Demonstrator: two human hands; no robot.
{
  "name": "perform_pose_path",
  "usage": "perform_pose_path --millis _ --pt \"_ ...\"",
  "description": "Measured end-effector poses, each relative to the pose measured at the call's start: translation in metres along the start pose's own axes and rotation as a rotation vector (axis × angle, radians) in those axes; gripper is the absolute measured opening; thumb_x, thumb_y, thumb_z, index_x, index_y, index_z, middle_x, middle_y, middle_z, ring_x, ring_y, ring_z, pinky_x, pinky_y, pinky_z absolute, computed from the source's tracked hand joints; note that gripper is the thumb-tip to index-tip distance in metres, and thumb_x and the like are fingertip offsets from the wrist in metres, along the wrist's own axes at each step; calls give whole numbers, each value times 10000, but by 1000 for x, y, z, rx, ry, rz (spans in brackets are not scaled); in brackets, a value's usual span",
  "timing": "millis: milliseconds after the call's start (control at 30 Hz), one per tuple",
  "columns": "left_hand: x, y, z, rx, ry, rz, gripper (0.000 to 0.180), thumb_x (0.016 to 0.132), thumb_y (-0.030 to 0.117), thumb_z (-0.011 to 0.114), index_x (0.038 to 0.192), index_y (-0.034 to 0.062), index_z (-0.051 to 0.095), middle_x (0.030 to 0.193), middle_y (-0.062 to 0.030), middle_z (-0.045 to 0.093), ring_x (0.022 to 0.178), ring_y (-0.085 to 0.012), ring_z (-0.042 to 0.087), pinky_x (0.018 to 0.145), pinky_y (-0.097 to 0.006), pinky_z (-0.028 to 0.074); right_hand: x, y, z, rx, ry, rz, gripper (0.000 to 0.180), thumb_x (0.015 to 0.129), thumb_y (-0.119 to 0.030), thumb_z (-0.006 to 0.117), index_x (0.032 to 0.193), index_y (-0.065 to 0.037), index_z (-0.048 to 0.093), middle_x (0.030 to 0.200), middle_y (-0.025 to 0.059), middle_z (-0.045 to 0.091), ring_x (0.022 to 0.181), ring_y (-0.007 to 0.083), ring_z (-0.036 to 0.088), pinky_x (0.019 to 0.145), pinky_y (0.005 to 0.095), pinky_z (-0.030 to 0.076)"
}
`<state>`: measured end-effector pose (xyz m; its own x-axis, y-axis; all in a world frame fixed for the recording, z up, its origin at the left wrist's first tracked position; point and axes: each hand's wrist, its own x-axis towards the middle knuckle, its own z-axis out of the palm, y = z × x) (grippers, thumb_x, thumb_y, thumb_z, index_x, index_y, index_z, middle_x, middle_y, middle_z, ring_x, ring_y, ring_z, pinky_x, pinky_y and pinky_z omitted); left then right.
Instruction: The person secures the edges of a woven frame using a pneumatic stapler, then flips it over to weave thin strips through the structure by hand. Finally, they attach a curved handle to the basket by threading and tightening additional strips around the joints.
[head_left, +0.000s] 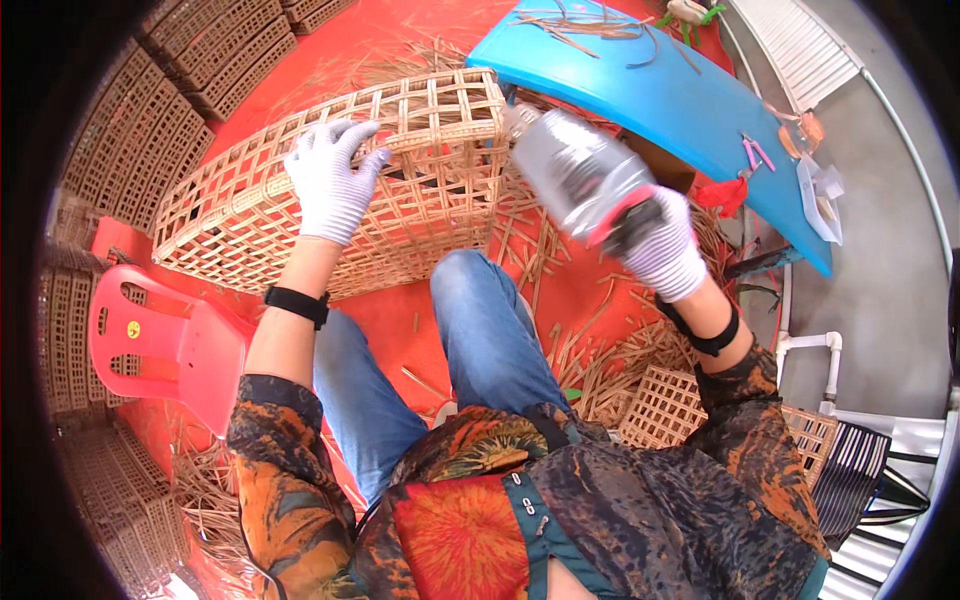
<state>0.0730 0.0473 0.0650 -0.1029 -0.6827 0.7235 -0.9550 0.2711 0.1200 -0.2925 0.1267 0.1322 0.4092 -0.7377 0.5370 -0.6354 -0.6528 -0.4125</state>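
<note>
Left grip (333,185), at ten o'clock, rests with spread fingers on woven basket (430,134); right grip (664,242), at two, clasps grey tool (578,170).

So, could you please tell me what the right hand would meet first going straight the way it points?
The right hand holds a grey tool, whose tip would probably meet the right end of the woven basket first; any gap is hard to judge.
</note>
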Motion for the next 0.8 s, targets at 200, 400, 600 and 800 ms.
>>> perform_pose_path --millis 200,400,600,800 --pt "-2 -15 0 -82 -30 -5 357 778 355 802 1115 251 743 1128 -12 678 1120 -248 594 953 -431 403 3 -18 39 -169 -19 -147 668 657 -148 812 1291 -118 606 977 140 717 863 325 705 760 411 564" --pt "-1 -28 5 -167 -33 39 357 756 368 807 1097 285 743 1052 9 686 1082 -239 601 923 -441 403 16 -27 73 -260 -97 -167 628 686 -171 810 1270 -142 581 912 97 702 812 301 695 713 406 549" --pt "-2 -29 6 -163 -67 20 339 770 374 795 1101 336 734 1017 30 674 1068 -226 596 914 -459 392 21 -30 93 -280 -119 -146 585 709 -206 806 1250 -147 592 910 99 710 807 292 702 711 406 555" --pt "-4 -28 1 -200 -61 34 352 767 277 794 1114 303 740 1047 19 686 1079 -230 603 937 -436 403 14 -23 85 -272 -106 -136 618 699 -175 810 1273 -134 585 934 113 713 823 312 704 720 411 558"
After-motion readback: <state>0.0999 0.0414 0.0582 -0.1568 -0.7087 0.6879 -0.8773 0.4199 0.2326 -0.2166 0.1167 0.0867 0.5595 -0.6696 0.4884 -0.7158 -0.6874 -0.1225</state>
